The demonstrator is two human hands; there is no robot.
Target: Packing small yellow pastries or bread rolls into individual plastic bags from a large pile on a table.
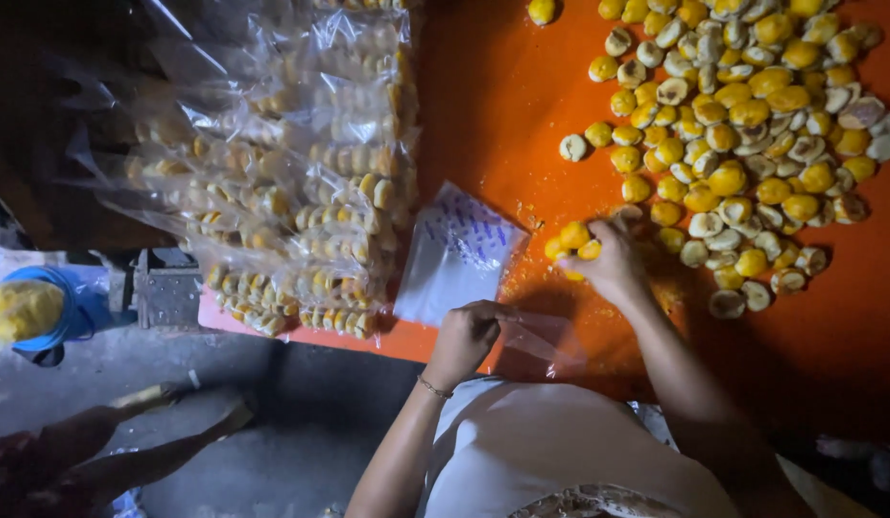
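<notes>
1. orange tabletop [502, 105] carries a wide heap of small round yellow biscuits [752, 144], some flipped to show pale undersides; the loose spread keeps each piece within easy reach of the right hand [610, 264].
2. that right hand rests at the near edge of the heap, arm stretched forward and angled inward, fingers curled shut around a small cluster of biscuits [571, 245] bunched at its fingertips.
3. the left hand [464, 336] sits closer to the body, wrist bent, a thin bracelet on it; its fingers pinch the mouth of a clear plastic bag [536, 336], apparently holding it open just below the right hand.
4. a flat stack of printed clear bags [459, 251] lies on the table just beside the left hand.
5. at the table's left, filled bags of biscuits [301, 192] are piled in rows, well apart from the loose heap.
6. beyond the table edge a blue object [66, 307] with something yellow beside it stands near the dim floor; detail there is too dark to tell.
</notes>
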